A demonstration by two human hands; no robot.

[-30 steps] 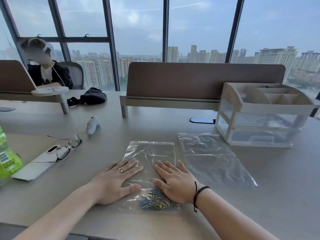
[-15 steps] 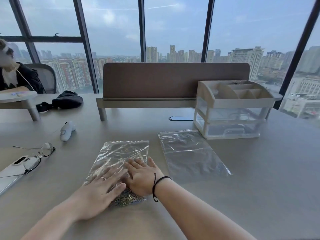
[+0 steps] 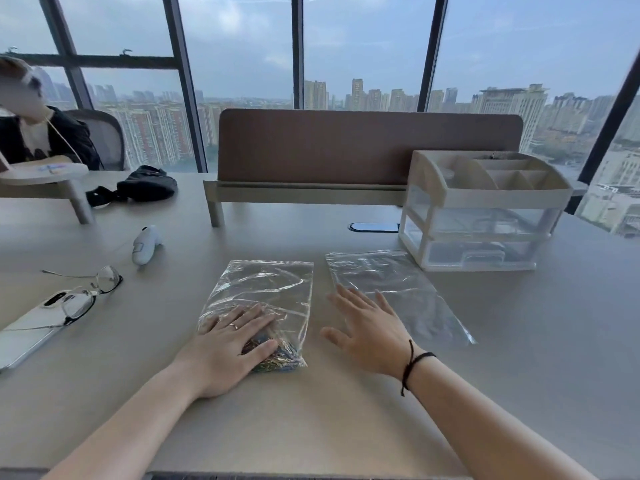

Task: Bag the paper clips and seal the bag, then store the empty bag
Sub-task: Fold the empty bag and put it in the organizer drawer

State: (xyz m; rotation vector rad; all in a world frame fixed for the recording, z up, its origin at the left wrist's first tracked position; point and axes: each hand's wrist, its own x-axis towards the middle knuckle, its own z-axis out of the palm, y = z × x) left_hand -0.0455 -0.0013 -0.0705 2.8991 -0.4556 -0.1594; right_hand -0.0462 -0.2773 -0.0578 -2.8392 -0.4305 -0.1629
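Note:
A clear plastic bag [image 3: 266, 289] lies flat on the desk in front of me, with coloured paper clips [image 3: 282, 356] bunched in its near end. My left hand [image 3: 230, 344] presses flat on that near end, fingers spread, covering part of the clips. To the right lies a second clear bag [image 3: 391, 285], empty and flat. My right hand [image 3: 367, 327] hovers open between the two bags, its fingertips over the near left edge of the empty bag, holding nothing.
A plastic desk organiser [image 3: 481, 216] with drawers stands at the back right, touching the empty bag's far corner. Glasses [image 3: 88, 292] rest on a phone [image 3: 31, 327] at the left; a white controller [image 3: 145, 244] lies behind them. A brown divider [image 3: 367, 147] crosses the back. A person sits far left.
My right hand has lifted off the clip bag and moved right towards the empty bag. My left hand stays pressed on the clips. The view has shifted right.

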